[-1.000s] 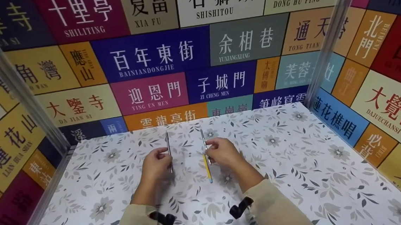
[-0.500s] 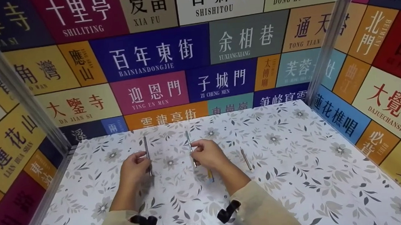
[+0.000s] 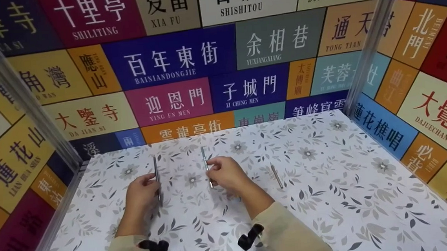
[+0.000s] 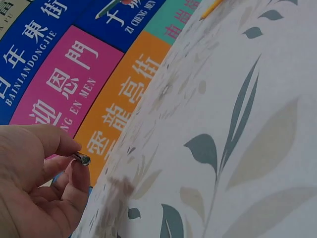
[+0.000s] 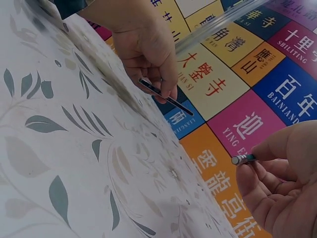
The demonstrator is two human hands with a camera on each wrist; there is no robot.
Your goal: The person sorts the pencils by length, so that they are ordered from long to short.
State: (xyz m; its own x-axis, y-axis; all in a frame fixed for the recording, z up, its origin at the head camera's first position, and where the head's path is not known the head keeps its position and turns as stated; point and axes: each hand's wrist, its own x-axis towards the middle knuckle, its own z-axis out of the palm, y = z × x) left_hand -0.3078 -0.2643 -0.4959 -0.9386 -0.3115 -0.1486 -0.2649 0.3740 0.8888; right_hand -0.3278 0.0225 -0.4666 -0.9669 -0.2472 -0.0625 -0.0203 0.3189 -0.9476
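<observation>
My left hand [image 3: 141, 192] pinches a slim dark pencil [image 3: 156, 175] between thumb and fingers, held upright over the left part of the patterned table. Its round, shiny end [image 4: 85, 159] shows in the left wrist view. My right hand [image 3: 227, 174] pinches a teal pencil [image 3: 204, 156]; in the right wrist view its metal-banded end [image 5: 241, 159] has a pale tip. The two pencils stand roughly parallel, apart from each other. A thin brown pencil [image 3: 276, 175] lies on the table to the right of my right hand.
A yellow pencil [image 4: 212, 9] shows at the top of the left wrist view; in the head view my right forearm mostly hides it. The white floral tabletop [image 3: 199, 229] meets a wall of coloured name panels [image 3: 171, 58] behind, with more panels at both sides.
Both hands have moved left with their pencils, the left hand farther, so the gap between them is wider. The brown pencil has come into sight, while the yellow one has become hidden.
</observation>
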